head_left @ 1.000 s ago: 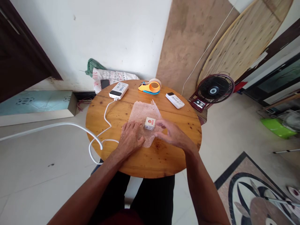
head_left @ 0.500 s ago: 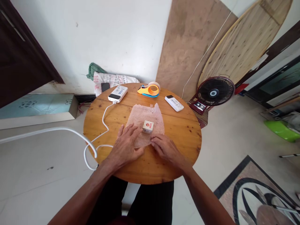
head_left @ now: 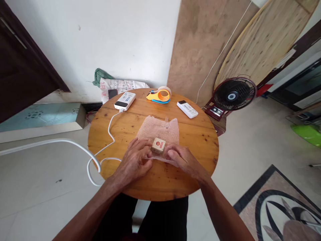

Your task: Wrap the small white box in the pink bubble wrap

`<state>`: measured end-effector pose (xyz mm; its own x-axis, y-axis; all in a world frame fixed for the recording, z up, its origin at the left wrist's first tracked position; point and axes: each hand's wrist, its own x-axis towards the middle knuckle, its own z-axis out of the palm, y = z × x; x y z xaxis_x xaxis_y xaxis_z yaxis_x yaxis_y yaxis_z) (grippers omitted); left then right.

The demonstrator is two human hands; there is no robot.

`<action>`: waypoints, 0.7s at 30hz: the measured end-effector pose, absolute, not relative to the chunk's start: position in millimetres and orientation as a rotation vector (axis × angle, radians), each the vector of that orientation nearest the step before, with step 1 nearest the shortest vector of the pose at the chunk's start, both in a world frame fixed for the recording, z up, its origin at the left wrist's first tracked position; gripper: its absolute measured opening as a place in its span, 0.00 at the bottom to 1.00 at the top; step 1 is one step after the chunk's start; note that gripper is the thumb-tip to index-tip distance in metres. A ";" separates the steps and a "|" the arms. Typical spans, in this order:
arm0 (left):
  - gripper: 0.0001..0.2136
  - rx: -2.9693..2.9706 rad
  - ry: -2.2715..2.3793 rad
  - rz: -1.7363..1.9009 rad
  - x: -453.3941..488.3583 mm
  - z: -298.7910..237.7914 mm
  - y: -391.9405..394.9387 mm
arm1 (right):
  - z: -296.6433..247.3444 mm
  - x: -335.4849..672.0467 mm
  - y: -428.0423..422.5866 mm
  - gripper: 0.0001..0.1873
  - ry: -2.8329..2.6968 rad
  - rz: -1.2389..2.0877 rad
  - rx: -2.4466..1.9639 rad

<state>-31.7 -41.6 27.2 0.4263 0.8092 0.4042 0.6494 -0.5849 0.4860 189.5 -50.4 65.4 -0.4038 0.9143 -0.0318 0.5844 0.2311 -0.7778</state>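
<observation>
As the small box (head_left: 158, 146) has come nearer the near edge of the pink bubble wrap (head_left: 157, 129), it now sits between your hands, with most of the sheet beyond your fingertips. Your left hand (head_left: 136, 155) lies loosely bent over the wrap, fingertips at the box's left side; your right hand (head_left: 184, 159) has shifted up from the near corner to curl beside its right. You seem to have the box bracketed, but I cannot tell whether either hand grips box or film. Beyond both hands on the round table (head_left: 200, 134) stands an orange tape dispenser (head_left: 153, 96), with a cabled white device (head_left: 124, 101) past your left hand and another white device (head_left: 187, 109) past your right.
</observation>
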 end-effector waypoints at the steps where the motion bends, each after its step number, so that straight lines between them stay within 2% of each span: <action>1: 0.05 2.424 1.268 0.907 -31.9 26.9 -44.3 | 64.7 189.4 -48.5 0.14 -2.037 1.027 -1.397; 3: 0.05 2.422 1.268 0.920 -32.2 25.8 -48.2 | 60.8 187.6 -42.3 0.13 -2.020 0.984 -1.429; 6: 0.06 2.406 1.256 0.919 -32.2 24.9 -49.7 | 54.1 181.6 -31.3 0.28 -2.143 0.848 -1.405; 7: 0.06 2.396 1.256 0.916 -32.2 25.2 -49.4 | 53.0 179.1 -28.3 0.29 -2.194 0.803 -1.393; 12: 0.07 2.347 1.260 0.942 -33.0 30.1 -47.5 | 52.2 169.8 -22.1 0.20 -2.276 0.678 -1.388; 21: 0.05 2.271 1.228 0.969 -33.6 30.4 -42.5 | 47.4 170.8 -15.1 0.22 -2.212 0.844 -1.380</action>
